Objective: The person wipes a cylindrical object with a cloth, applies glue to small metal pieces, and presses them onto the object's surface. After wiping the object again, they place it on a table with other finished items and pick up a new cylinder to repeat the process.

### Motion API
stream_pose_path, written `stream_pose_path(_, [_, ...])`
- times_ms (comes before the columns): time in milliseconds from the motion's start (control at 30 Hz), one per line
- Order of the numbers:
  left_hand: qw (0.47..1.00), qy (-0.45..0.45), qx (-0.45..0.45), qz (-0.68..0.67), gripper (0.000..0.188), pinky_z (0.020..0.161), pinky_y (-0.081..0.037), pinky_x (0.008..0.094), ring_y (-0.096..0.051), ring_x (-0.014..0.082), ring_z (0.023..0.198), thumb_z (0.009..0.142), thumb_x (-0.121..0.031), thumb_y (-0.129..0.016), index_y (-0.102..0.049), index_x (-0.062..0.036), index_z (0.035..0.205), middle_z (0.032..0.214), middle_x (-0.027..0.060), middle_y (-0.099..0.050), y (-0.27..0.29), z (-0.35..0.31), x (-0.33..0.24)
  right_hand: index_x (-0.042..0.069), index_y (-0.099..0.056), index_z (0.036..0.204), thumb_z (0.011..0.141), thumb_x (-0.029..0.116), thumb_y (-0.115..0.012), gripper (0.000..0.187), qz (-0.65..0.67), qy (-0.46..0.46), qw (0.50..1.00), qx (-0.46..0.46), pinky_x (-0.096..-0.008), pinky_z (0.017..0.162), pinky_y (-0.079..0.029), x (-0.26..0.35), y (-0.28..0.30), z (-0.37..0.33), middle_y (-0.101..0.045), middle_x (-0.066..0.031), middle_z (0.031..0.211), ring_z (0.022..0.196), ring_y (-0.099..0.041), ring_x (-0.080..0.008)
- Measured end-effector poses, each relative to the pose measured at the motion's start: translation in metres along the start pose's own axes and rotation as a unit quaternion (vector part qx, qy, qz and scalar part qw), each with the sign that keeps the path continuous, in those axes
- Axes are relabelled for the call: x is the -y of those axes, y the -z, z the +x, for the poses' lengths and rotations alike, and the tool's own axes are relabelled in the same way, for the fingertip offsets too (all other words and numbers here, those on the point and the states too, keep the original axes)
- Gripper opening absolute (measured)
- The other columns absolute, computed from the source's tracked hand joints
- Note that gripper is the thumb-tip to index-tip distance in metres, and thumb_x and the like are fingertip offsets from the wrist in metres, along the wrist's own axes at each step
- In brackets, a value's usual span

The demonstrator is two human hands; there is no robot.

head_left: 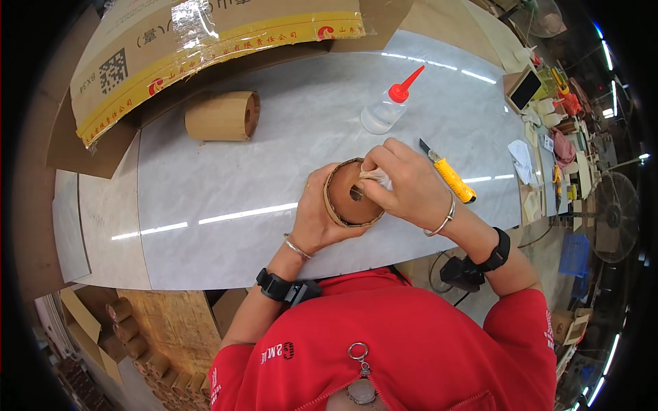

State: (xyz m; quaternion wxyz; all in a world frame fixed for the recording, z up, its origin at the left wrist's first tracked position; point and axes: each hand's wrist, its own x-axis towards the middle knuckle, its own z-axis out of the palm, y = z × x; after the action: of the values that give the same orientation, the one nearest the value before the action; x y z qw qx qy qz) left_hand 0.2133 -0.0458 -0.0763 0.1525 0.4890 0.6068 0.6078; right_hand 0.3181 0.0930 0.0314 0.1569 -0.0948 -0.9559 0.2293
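My left hand [314, 214] is wrapped round the side of a round brown piece [342, 186] with a corrugated cardboard wrap and a dark hole in its face. That face is turned up toward me. Pinched in the fingers of my right hand [410, 183] is a crumpled white cloth or tissue [377, 178], held against the face beside the hole. Just right of my right hand lies a yellow utility knife [452, 179], its blade pointing away. Beyond both hands stands a clear squeeze bottle [384, 113] with a red pointed cap.
A cardboard-wrapped cylinder [221, 116] lies on its side at the far left of the grey tabletop [226, 181]. Behind it, a large cardboard box [226, 41] with yellow tape overhangs the table. Several similar cylinders [154, 363] are stacked below left. A fan [613, 216] stands at right.
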Motion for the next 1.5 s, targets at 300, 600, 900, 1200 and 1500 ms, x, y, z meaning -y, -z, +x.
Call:
stream_pose_path(300, [1.0,0.001,-0.004,-0.012,0.09,0.095,-0.044,0.0396,-0.052,0.0304,0.112,0.054,-0.029,-0.089,-0.045,-0.0056,0.129,0.122,0.0123,-0.052,-0.002,0.0,0.001,0.005,-0.058,0.085,0.076,0.015,-0.064,0.014,0.044,-0.035,0.998,0.001,-0.0384,0.065,-0.047,-0.003,0.001,-0.001,-0.053,-0.0125,0.078,0.073,-0.056,-0.0298])
stream_pose_path(600, [1.0,0.002,-0.003,-0.001,0.091,0.095,-0.044,0.0399,-0.052,0.0309,0.113,0.054,-0.03,-0.09,-0.045,-0.0054,0.129,0.123,0.0126,-0.052,-0.002,-0.001,0.002,0.004,-0.058,0.083,0.076,0.015,-0.062,0.013,0.023,-0.046,0.999,0.007,-0.0387,0.065,-0.048,0.002,0.0,0.003,-0.054,-0.0127,0.076,0.071,-0.057,-0.03])
stream_pose_path(900, [1.0,0.004,-0.001,-0.005,0.089,0.094,-0.045,0.0396,-0.052,0.0307,0.112,0.055,-0.029,-0.09,-0.045,-0.0055,0.128,0.123,0.0126,-0.052,-0.002,-0.001,0.0,0.004,-0.058,0.083,0.074,0.015,-0.06,0.013,0.031,-0.058,0.998,0.0,-0.0395,0.065,-0.048,-0.001,-0.003,0.001,-0.054,-0.0132,0.075,0.07,-0.057,-0.031])
stream_pose_path(1200, [1.0,-0.001,-0.021,-0.014,0.089,0.093,-0.044,0.0398,-0.053,0.0315,0.111,0.055,-0.028,-0.09,-0.045,-0.005,0.128,0.121,0.0131,-0.052,-0.005,-0.003,0.001,0.005,-0.054,0.083,0.073,0.013,-0.06,0.015,0.03,-0.051,0.998,-0.029,-0.0386,0.062,-0.047,0.004,-0.01,0.0,-0.052,-0.0123,0.076,0.07,-0.055,-0.0293])
stream_pose_path(1500, [0.999,-0.006,-0.031,-0.016,0.088,0.093,-0.044,0.0395,-0.053,0.0309,0.11,0.055,-0.028,-0.09,-0.045,-0.0042,0.127,0.119,0.0134,-0.053,-0.006,-0.003,-0.004,0.004,-0.055,0.088,0.072,0.009,-0.058,0.017,0.033,-0.021,0.999,-0.033,-0.0376,0.062,-0.046,0.002,-0.01,-0.005,-0.049,-0.0125,0.077,0.07,-0.052,-0.0292])
